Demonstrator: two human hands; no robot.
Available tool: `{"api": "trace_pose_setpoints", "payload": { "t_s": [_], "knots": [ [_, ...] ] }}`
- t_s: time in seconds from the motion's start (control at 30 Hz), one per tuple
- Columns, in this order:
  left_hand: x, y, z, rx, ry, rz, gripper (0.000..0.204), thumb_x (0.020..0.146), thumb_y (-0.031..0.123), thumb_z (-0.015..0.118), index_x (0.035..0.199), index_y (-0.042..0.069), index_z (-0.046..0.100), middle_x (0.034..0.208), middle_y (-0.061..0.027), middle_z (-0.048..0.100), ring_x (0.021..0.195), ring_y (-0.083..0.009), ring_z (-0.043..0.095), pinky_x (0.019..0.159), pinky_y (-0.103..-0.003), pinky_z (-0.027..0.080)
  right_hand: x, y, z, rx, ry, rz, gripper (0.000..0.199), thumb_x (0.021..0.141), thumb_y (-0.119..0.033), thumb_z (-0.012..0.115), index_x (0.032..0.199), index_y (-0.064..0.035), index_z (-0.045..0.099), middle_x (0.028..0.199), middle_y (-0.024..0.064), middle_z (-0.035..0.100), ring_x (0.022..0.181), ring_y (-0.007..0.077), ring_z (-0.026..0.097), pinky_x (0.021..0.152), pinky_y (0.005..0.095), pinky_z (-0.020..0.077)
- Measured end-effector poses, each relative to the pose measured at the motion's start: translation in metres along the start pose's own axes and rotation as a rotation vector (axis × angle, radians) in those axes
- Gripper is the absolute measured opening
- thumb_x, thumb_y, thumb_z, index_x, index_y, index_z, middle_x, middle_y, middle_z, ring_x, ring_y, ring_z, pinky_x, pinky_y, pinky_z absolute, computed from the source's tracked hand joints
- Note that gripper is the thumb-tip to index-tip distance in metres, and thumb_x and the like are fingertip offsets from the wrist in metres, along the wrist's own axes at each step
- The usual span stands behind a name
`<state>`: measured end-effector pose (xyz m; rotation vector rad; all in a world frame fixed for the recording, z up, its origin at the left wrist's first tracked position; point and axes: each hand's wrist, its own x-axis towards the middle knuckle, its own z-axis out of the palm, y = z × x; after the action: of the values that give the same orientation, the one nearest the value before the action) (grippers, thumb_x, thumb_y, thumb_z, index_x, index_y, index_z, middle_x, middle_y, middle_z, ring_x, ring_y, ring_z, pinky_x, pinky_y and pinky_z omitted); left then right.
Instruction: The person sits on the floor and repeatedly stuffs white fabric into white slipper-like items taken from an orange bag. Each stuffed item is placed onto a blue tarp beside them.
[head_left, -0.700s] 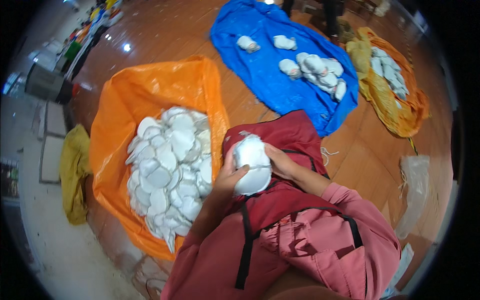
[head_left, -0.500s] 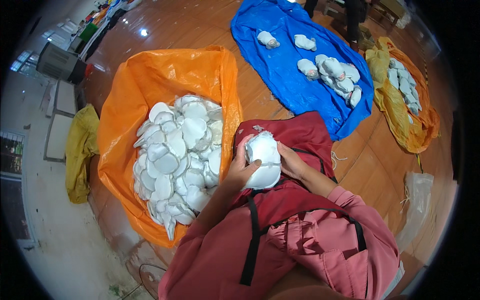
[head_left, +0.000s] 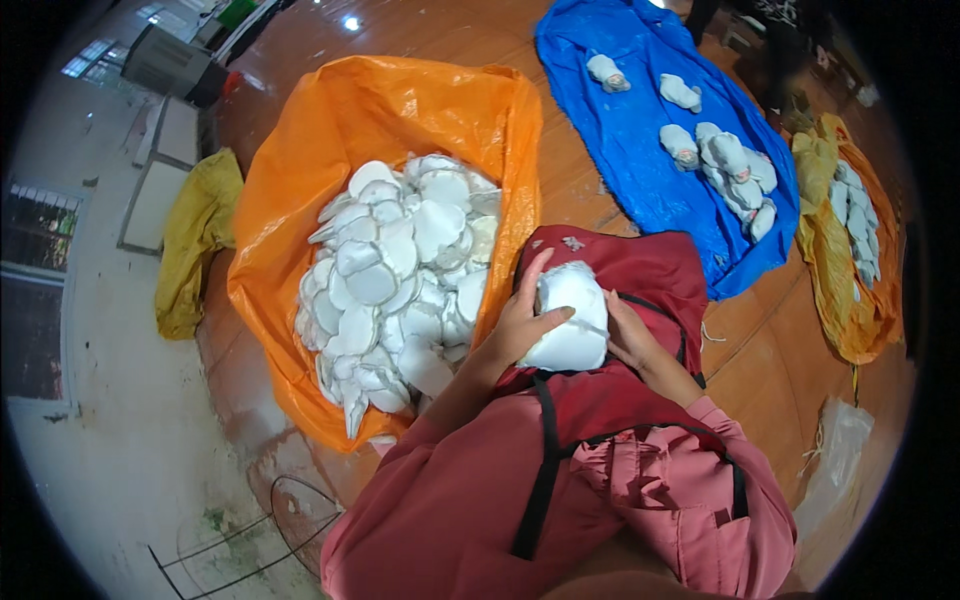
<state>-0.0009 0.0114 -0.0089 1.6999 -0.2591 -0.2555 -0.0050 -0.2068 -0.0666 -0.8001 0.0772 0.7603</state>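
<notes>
White stack [head_left: 570, 318] clasped between both hands, orange sack's rim [head_left: 510, 200] just left.

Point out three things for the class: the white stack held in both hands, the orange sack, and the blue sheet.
white stack [head_left: 568, 320], head view, on its top face between the hands.
orange sack [head_left: 370, 110], head view, on its bare upper wall.
blue sheet [head_left: 630, 170], head view, on a bare middle part.

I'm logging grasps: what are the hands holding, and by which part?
A stack of white round pads, clasped between left hand and right hand on its opposite sides.
</notes>
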Motion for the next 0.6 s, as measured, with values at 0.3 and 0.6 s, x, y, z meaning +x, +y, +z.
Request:
{"api": "trace_pose_setpoints", "payload": {
  "t_s": [0.3, 0.6],
  "knots": [
    [0.003, -0.028, 0.004, -0.575, -0.322, -0.012, 0.109, 0.07, 0.044, 0.084, 0.151, 0.003, 0.025, 0.148, -0.0114, 0.036, 0.138, -0.0242, 0.032, 0.115, -0.036, 0.021, 0.032, 0.015, -0.006, 0.175, -0.038, 0.023, 0.038, 0.103, -0.04, 0.042, 0.122, -0.0109, 0.057, 0.111, 0.0076, 0.066, 0.097, 0.0213, 0.066, 0.085, 0.0371, 0.055],
    [0.003, -0.007, 0.001, -0.695, -0.329, -0.212, 0.108, 0.069, 0.044, 0.085, 0.153, 0.009, 0.026, 0.147, -0.0125, 0.038, 0.136, -0.0242, 0.037, 0.112, -0.035, 0.027, 0.04, -0.001, 0.007, 0.206, -0.005, 0.129, 0.03, 0.099, -0.036, 0.055, 0.114, -0.0105, 0.061, 0.097, 0.007, 0.068, 0.081, 0.0199, 0.067, 0.07, 0.0349, 0.0565]
  ]
}}
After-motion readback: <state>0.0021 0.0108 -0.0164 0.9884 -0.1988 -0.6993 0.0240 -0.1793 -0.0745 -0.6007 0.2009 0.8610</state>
